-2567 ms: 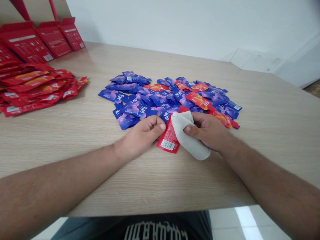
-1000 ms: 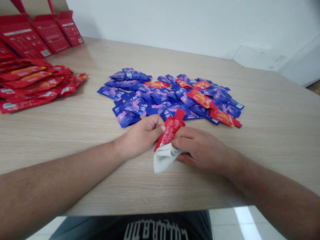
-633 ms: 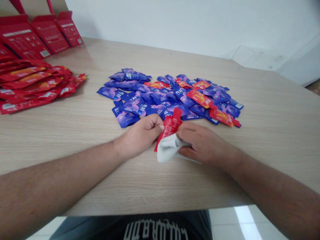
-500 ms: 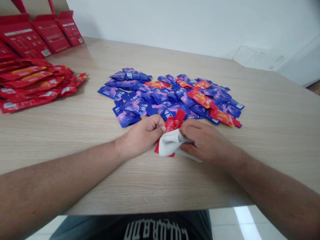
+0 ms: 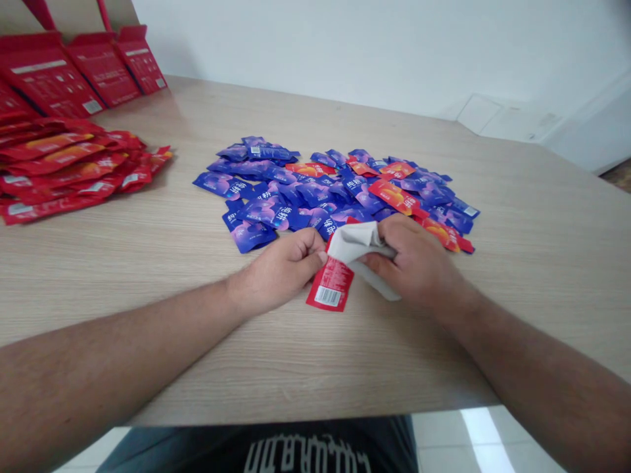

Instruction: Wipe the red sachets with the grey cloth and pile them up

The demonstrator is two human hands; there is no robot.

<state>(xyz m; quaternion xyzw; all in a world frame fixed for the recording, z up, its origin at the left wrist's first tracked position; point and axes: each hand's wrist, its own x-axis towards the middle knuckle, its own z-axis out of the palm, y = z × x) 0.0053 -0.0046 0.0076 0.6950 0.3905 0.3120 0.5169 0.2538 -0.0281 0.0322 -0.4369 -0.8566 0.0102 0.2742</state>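
Note:
My left hand (image 5: 290, 264) is closed in a pinch on the left edge of a red sachet (image 5: 333, 284), whose printed back with a white barcode faces up. A folded whitish cloth (image 5: 355, 242) covers the upper part of that sachet. Gripping the cloth from the right, my right hand (image 5: 419, 259) has its thumb and fingers closed on it. Just beyond both hands lies a spread heap of blue-purple sachets (image 5: 266, 210), with several red-orange sachets (image 5: 394, 196) lying among them.
At the left, a pile of red sachets (image 5: 64, 164) lies in stacked layers. Behind it stand red cardboard boxes (image 5: 54, 72) with raised flaps. A white wall (image 5: 320, 52) closes off the far side of the wooden table (image 5: 276, 368). The table's near edge is close to my body.
My right hand has moved the cloth up along the red sachet, away from me, uncovering the barcode end. My left hand keeps its hold in nearly the same place.

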